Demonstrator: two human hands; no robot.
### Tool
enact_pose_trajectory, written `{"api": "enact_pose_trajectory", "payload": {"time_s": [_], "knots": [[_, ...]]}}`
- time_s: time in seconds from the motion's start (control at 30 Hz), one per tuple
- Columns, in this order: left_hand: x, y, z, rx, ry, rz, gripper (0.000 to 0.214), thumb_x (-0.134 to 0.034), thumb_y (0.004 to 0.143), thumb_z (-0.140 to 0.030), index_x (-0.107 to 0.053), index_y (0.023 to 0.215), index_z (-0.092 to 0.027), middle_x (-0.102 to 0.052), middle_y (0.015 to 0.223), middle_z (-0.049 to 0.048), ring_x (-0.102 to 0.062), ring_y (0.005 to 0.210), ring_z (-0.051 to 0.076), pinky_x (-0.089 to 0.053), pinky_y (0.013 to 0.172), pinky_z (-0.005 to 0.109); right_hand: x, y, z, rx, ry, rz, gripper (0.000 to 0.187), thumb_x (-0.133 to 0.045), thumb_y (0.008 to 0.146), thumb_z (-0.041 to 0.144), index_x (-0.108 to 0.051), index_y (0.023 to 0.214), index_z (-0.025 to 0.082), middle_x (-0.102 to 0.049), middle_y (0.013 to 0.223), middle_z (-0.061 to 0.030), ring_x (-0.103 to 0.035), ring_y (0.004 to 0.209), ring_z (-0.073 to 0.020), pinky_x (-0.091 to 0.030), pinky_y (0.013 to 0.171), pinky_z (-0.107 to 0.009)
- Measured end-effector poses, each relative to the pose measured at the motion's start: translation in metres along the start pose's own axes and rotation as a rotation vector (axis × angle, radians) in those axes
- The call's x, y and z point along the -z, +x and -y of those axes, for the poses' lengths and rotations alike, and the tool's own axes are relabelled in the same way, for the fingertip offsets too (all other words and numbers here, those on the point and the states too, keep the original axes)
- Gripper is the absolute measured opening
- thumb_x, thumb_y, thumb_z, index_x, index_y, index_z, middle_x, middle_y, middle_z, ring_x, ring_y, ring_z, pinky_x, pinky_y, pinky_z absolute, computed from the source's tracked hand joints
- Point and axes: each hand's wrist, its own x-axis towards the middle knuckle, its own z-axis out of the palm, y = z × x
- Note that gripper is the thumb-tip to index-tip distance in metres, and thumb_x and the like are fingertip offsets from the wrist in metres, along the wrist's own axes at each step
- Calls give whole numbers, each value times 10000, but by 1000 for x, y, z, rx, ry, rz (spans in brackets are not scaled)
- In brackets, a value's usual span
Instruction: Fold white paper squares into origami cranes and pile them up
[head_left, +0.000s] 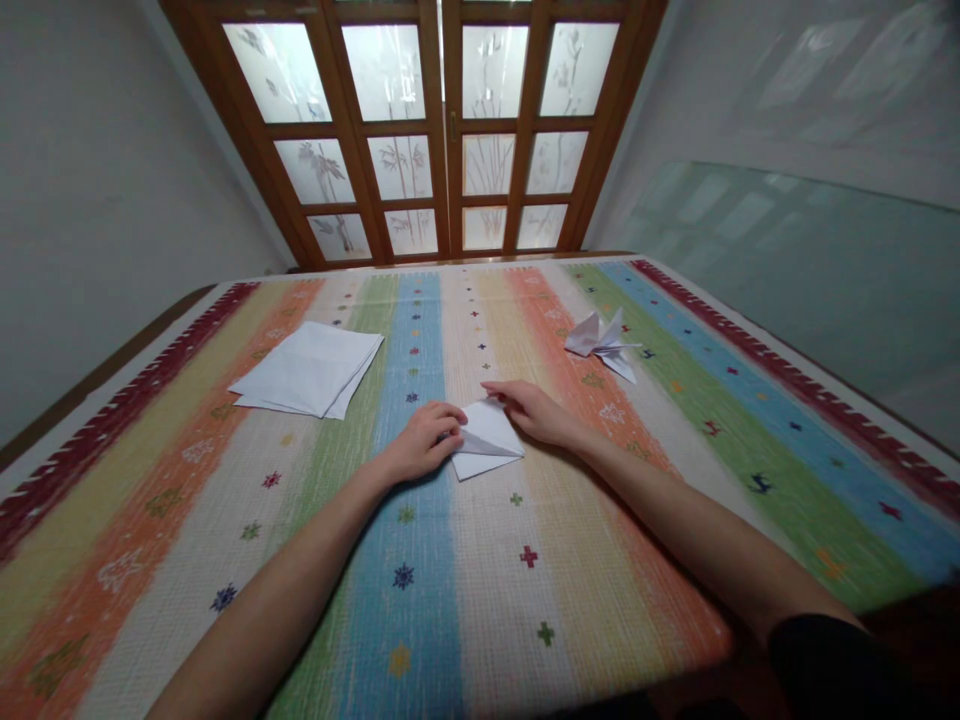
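A partly folded sheet of white paper (487,437) lies on the striped tablecloth, with a raised flap running across its lower part. My left hand (429,437) pinches the paper's left edge, its fingers curled and thumb against the flap. On the far right side of the paper rests my right hand (531,408), fingers stretched out and pointing left along the top edge. Part of the paper's far corner is hidden under those fingers.
A stack of white paper sheets (304,368) lies at the left. A folded white paper crane (600,342) sits to the right. The patterned tablecloth (487,620) covers the table. Wood-framed glass doors (450,150) stand behind it, with walls on both sides.
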Motion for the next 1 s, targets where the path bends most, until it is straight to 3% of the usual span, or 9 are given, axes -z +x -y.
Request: {"api": "enact_pose_trajectory", "payload": {"time_s": [0.17, 0.3, 0.43, 0.63, 0.83, 0.9, 1.0], "knots": [[0, -1, 3, 47, 176, -83, 201, -484, 922, -258, -607, 785, -179, -651, 1077, 85, -546, 1028, 238, -433, 936, 432, 2, -3, 10, 38, -4, 91, 389, -472, 761, -18, -707, 1012, 163, -682, 984, -94, -615, 1010, -192, -473, 911, -363], [-3, -1, 6, 132, 363, -179, 202, -502, 926, -288, -636, 822, -178, -634, 1131, 107, -522, 1073, 270, -428, 931, 458, 4, -14, 24, 49, -22, 121, 251, -507, 866, 99, -715, 990, 165, -655, 946, -93, -606, 898, -171, -485, 816, -316], [-4, 0, 6, 147, 501, -192, 186, -525, 925, -285, -652, 839, -178, -630, 1164, 116, -506, 1113, 289, -423, 935, 468, 1, -22, 38, 115, -46, 133, 232, -514, 888, 138, -709, 1010, 165, -649, 928, -94, -590, 884, -175, -483, 799, -313], [-3, 2, 2, 140, 637, -140, 125, -556, 912, -258, -643, 911, -168, -631, 1163, 131, -530, 1076, 294, -445, 865, 442, -1, -18, 43, 119, -23, 158, 271, -526, 833, 73, -722, 998, 163, -640, 929, -90, -581, 885, -172, -480, 792, -302], [1, 0, -4, 37, 662, 89, 188, -466, 947, -200, -634, 881, -149, -676, 867, 99, -606, 841, 238, -463, 739, 367, 4, -9, 38, 112, 5, 212, 188, -592, 873, 166, -736, 993, 190, -625, 997, -90, -584, 941, -172, -475, 846, -315], [4, -6, -3, 19, 598, 96, 230, -431, 965, -234, -642, 920, -152, -693, 919, 102, -621, 888, 236, -467, 776, 371, 2, -5, 33, 162, -11, 206, 233, -580, 857, 115, -735, 1010, 200, -636, 1079, -101, -579, 1016, -183, -464, 896, -336], [9, -23, 0, -23, 479, 106, 301, -392, 987, -313, -636, 1104, -182, -681, 1162, 97, -596, 1111, 237, -440, 927, 399, -3, 0, 25, 234, -38, 236, 286, -558, 849, 74, -741, 1005, 228, -679, 1126, -88, -592, 1041, -183, -443, 949, -374]]}}
